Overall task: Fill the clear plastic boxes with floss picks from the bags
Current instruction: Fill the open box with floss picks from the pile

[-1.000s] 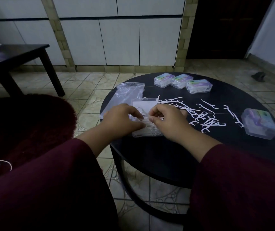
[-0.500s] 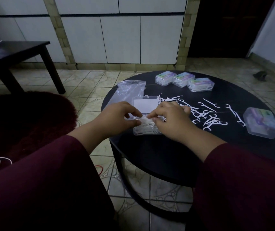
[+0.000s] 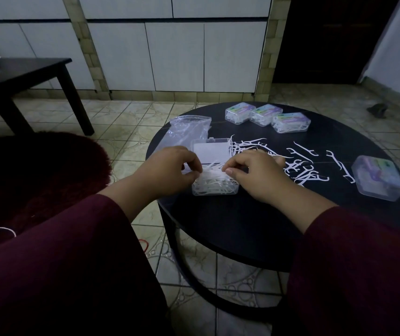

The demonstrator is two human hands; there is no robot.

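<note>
An open clear plastic box (image 3: 214,187) lies on the round black table (image 3: 242,226), its lid (image 3: 211,151) flipped back, with a heap of white floss picks (image 3: 212,178) inside. My left hand (image 3: 169,169) and my right hand (image 3: 257,172) sit at either side of the box, and each pinches the bundle of picks with thumb and fingertips. Loose floss picks (image 3: 298,166) are scattered to the right of the box. A clear plastic bag (image 3: 186,129) lies behind the box.
Three closed filled boxes (image 3: 266,116) stand in a row at the table's far side, and another closed box (image 3: 378,179) sits at the right edge. A dark side table (image 3: 24,76) and a dark red rug (image 3: 36,173) are at left on the tiled floor.
Both hands have stayed over the open box, working the bundle of picks down into it. The view shifted slightly.
</note>
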